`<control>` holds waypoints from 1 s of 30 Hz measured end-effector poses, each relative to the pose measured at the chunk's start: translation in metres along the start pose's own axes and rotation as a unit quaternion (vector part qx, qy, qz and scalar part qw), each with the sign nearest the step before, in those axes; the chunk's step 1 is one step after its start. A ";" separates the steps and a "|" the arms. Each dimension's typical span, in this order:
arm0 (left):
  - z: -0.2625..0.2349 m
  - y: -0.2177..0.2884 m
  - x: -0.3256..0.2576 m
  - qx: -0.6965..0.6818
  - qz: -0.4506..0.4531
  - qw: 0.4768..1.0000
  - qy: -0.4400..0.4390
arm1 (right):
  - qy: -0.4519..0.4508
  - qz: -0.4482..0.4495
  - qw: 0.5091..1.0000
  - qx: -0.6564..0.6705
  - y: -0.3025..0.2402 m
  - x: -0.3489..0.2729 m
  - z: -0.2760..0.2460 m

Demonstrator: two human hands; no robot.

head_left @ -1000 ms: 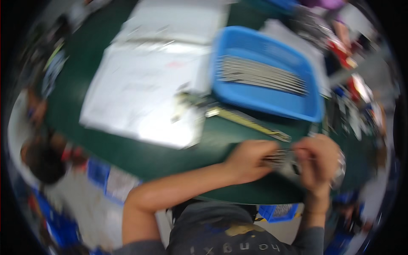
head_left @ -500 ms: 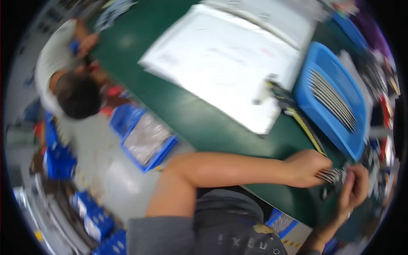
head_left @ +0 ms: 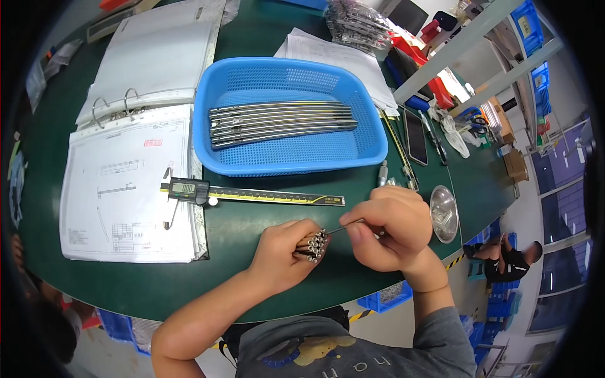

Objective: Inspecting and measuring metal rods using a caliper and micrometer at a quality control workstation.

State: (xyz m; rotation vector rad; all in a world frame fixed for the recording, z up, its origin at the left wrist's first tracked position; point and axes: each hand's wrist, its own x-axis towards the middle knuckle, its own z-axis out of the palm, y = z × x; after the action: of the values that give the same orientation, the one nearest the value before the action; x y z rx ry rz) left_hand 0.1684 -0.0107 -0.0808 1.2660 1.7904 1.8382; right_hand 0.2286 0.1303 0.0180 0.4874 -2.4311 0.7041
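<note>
My left hand (head_left: 283, 255) is closed round a bundle of thin metal tubes (head_left: 312, 247), their open round ends facing right. With thumb and forefinger, my right hand (head_left: 398, 230) pinches a slender metal rod (head_left: 343, 226). Its far end reaches the upper tube ends; whether it enters one I cannot tell. Beyond the hands, a digital caliper (head_left: 252, 195) lies across the edge of an open ring binder (head_left: 129, 220) with a drawing on its page. A blue plastic basket (head_left: 290, 165) behind the caliper holds several long metal tubes (head_left: 283, 120) side by side.
Right of my right hand stands a clear round dish (head_left: 444, 214) with small pieces inside. A phone (head_left: 414, 137), a pen (head_left: 433, 135) and a micrometer (head_left: 382, 173) lie near the basket. Papers (head_left: 334, 63) and bagged metal parts (head_left: 358, 25) are behind it. A person (head_left: 513, 264) sits far right.
My view has swung to the right and sharpened, bringing the hands and basket nearer the middle. The tube bundle stays in my left hand; the rod now shows clearly in my right fingers.
</note>
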 end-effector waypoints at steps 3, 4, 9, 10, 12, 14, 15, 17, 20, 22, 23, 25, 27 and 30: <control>-0.003 0.000 0.001 0.003 0.002 1.000 0.002 | -0.008 -0.012 1.000 -0.001 0.002 0.003 0.001; -0.003 0.000 0.001 0.003 0.005 1.000 0.000 | -0.018 -0.021 1.000 -0.005 0.003 0.004 0.000; -0.004 -0.001 0.002 0.008 0.004 1.000 -0.006 | -0.035 -0.018 0.999 0.007 0.002 0.007 -0.002; -0.004 -0.001 0.002 0.007 0.004 1.000 -0.005 | -0.038 -0.013 0.999 0.010 0.002 0.007 -0.003; -0.003 -0.002 0.002 0.001 0.001 1.000 -0.001 | -0.042 0.008 0.999 0.014 0.001 0.008 -0.003; -0.003 -0.004 0.001 -0.002 -0.004 1.000 0.006 | -0.046 0.027 0.998 0.022 0.001 0.009 -0.003; -0.004 -0.005 0.001 0.006 0.004 1.000 0.003 | -0.061 0.020 0.998 0.015 -0.001 0.010 -0.003; -0.003 -0.004 0.000 0.009 0.015 1.000 -0.004 | -0.073 0.017 0.997 0.004 -0.003 0.008 -0.004; -0.002 -0.003 0.002 -0.006 -0.004 1.000 -0.002 | -0.068 0.037 0.996 0.034 0.002 0.004 0.000; -0.002 -0.001 0.002 0.004 0.005 1.000 -0.001 | -0.072 0.032 0.997 0.018 0.001 0.004 -0.001; -0.002 -0.001 0.002 0.005 0.006 1.000 -0.001 | -0.071 0.031 0.997 0.018 -0.001 0.006 -0.002; -0.001 -0.001 0.002 -0.001 0.003 1.000 0.006 | -0.053 0.016 0.998 -0.022 -0.004 0.008 -0.005; -0.001 -0.001 0.002 0.002 -0.010 1.000 0.003 | -0.044 0.020 0.999 -0.009 -0.005 0.011 -0.007; 0.000 -0.002 0.000 -0.003 -0.008 1.000 0.007 | -0.039 0.021 0.999 -0.003 -0.005 0.010 -0.002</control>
State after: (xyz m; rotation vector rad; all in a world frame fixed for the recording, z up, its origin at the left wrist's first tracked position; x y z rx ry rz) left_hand 0.1675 -0.0099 -0.0828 1.2370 1.7945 1.8466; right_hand 0.2239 0.1257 0.0276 0.4716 -2.5219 0.7062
